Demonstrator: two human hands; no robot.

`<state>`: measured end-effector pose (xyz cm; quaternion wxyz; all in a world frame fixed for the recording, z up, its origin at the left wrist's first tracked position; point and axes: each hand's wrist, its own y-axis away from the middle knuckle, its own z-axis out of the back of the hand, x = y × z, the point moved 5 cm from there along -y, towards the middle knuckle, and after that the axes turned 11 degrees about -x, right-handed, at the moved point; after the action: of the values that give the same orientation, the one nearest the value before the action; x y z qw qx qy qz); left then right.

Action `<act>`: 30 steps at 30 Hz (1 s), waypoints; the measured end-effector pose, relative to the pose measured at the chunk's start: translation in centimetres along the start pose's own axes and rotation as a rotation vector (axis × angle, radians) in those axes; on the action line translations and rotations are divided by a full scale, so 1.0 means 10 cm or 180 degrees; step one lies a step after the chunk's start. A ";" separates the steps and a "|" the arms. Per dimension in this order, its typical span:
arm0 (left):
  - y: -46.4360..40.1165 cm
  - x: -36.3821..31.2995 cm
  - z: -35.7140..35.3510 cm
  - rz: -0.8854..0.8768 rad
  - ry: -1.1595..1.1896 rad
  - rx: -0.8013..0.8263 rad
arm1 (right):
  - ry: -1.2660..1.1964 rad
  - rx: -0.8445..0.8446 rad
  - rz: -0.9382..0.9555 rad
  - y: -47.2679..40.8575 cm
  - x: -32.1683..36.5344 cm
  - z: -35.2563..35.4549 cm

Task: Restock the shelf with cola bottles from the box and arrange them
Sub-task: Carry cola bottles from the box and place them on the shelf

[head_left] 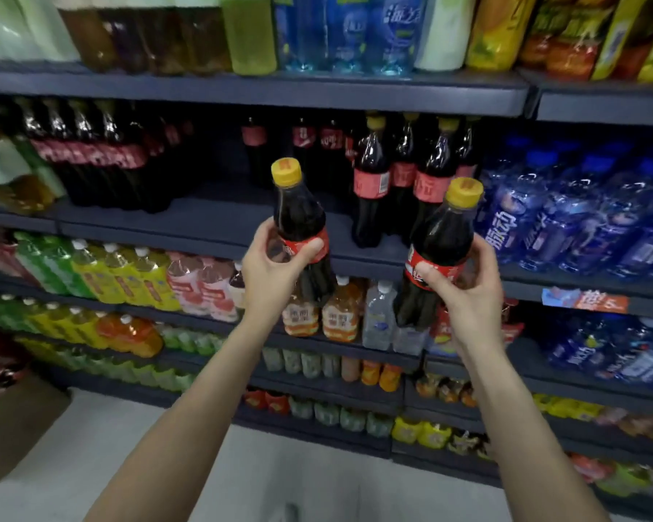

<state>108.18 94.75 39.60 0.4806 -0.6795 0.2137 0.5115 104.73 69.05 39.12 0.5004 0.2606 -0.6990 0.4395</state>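
Bottles, two, of clear contoured plastic filled with dark cola, each with a ribbed yellow screw cap and a red wrap label at the waist. The left-hand cola bottle (301, 227) stands nearly upright; the right-hand cola bottle (436, 254) tilts with its cap leaning to the right. Both are held in the air in front of the dark grey metal shelf (212, 220), level with its front lip and not resting on it.

Shelf board: flat, matt, with a bare stretch at centre. Standing on it to the right, a cluster of yellow-capped cola bottles (400, 178); to the left, shrink-wrapped packs of dark cola (91, 156); further right, blue wrapped water bottles (581, 212). Tiers below carry green, yellow, pink and orange drinks. Floor pale and smooth; brown cardboard box (12, 420) at lower left, its contents not visible.

Left hand (276, 269): fingers and thumb curled round the label of the left-hand bottle, thumb across the front. Right hand (468, 292): thumb pressed on the red label of the right-hand bottle, fingers wrapped behind. Both forearms bare, reaching up from below.
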 end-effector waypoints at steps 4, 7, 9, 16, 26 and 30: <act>-0.82 0.35 -0.28 -0.0096 0.0092 0.0340 | 0.0295 -0.0372 0.0260 -0.21 -0.09 -0.43; -1.29 0.61 -0.53 -0.0076 0.0066 0.0604 | 0.0356 -0.0707 0.0288 -0.28 -0.14 -0.69; -1.51 0.76 -0.68 -0.0023 0.0078 0.0701 | 0.0361 -0.0858 0.0262 -0.28 -0.14 -0.86; -2.12 1.06 -1.13 -0.0168 0.0005 0.0742 | 0.0517 -0.1227 0.0375 -0.30 -0.21 -1.42; -2.19 1.31 -1.35 -0.0916 -0.0178 0.1115 | 0.0966 -0.1529 0.0436 -0.57 -0.39 -2.11; -2.17 1.46 -1.25 -0.1037 -0.0378 0.1429 | 0.1222 -0.1533 0.0382 -0.73 -0.46 -2.34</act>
<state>136.89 96.52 36.07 0.7066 -0.5503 0.1812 0.4062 123.27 85.67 40.11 0.6438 0.0051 -0.6898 0.3313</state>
